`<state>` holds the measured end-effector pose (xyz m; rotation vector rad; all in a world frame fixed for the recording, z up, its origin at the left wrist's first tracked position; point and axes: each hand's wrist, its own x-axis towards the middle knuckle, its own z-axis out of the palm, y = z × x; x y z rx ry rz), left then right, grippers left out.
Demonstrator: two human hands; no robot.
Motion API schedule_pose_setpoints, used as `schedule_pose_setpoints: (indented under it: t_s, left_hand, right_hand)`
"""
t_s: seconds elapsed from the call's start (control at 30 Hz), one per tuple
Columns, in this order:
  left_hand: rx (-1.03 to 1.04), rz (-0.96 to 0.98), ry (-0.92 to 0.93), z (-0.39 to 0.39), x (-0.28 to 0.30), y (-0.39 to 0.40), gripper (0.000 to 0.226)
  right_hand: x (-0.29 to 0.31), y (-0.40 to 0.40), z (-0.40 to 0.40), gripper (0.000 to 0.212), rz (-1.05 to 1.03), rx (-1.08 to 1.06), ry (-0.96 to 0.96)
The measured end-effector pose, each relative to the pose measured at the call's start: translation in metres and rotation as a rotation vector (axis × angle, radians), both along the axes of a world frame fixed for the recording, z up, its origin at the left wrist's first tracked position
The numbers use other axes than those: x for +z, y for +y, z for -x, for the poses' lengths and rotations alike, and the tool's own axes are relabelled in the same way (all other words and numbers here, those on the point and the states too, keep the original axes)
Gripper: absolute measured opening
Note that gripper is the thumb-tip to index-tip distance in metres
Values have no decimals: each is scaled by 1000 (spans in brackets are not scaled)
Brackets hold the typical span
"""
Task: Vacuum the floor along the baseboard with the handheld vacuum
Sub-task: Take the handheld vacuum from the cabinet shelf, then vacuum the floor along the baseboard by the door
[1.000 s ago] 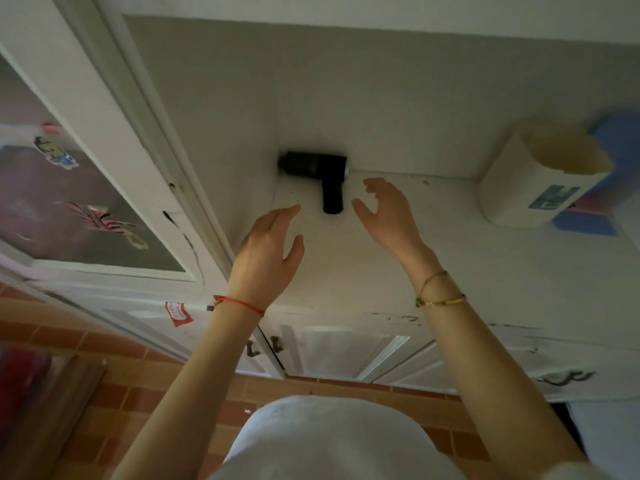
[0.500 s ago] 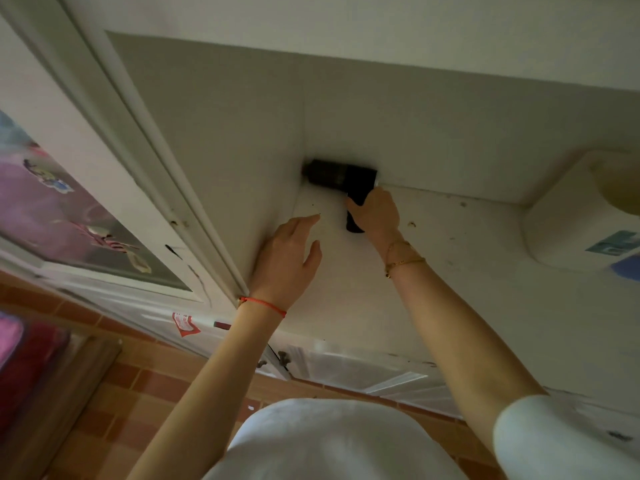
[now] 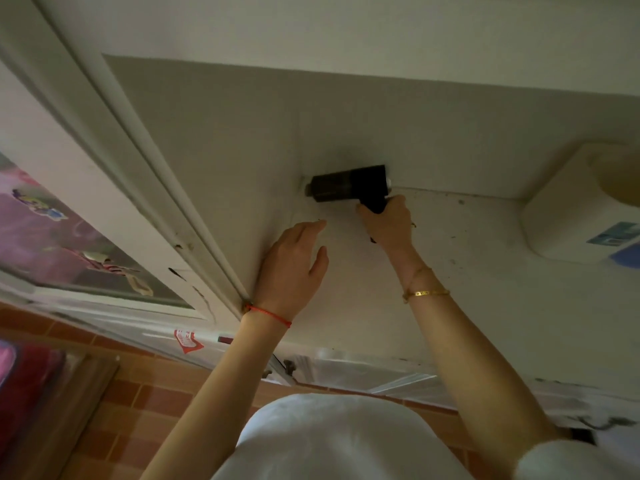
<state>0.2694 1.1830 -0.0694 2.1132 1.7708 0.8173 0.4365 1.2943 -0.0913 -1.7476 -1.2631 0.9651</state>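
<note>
Right hand wrapped round the black grip of the handheld vacuum, fingers curled, thumb side toward the left; only the top of the grip showing above the knuckles. Vacuum body lying sideways at the far edge of the white cabinet top, close against the wall, its dark, see-through cylinder pointing left into the corner. Cannot tell whether still resting on the surface or lifted just clear of it.

Left hand released, fingers straight and close together, thumb spread to the right; held just left of the right hand and apart from the vacuum, grasping nothing. Fingertips reaching toward the corner; contact with the cabinet top not clear. Red string bracelet on the left wrist, gold bangle on the right.

White container with a blue label at the far right of the cabinet top, well apart from the vacuum. White door frame running along the left, glass panel with stickers beside it. Reddish-brown tiled floor near and below, cabinet doors with dark handles along the near front.
</note>
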Motion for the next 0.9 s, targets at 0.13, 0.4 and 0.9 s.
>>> schedule_pose_setpoints:
  t_s: [0.13,0.4,0.9]
  left_hand:
    - [-48,-8,-23,-1,0,-5,41]
    - [-187,-29,3,-13,4,-29,40]
    - [-584,-34,6,-73,8,-65,38]
  right_hand:
    - [24,-47,-20,15,17,-25,256]
    - [50,-145,-57,26,60,-92,566]
    - [29,-267,-108,25,58,-342,1072]
